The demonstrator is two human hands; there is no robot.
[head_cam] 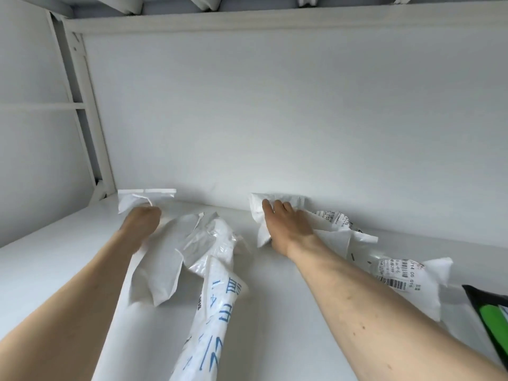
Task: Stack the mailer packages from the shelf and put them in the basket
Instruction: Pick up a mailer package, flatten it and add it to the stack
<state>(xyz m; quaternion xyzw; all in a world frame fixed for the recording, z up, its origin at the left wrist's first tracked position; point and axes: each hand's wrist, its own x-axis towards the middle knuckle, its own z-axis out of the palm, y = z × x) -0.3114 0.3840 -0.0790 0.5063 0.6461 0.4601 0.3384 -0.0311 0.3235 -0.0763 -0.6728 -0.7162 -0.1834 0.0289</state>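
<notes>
Blue-print mailer (217, 312) sits bottom center; left hand (141, 221) pinches a white mailer (137, 200), right hand (280, 224) spread on another (286, 202). Still gathering, imo pull both fwd next.

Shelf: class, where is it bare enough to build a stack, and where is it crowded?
Bare: the shelf left of the left hand, and the strip between the blue-printed mailer and the right forearm. Crowded: the middle mailers, and the barcode mailers right of the right hand.
</notes>
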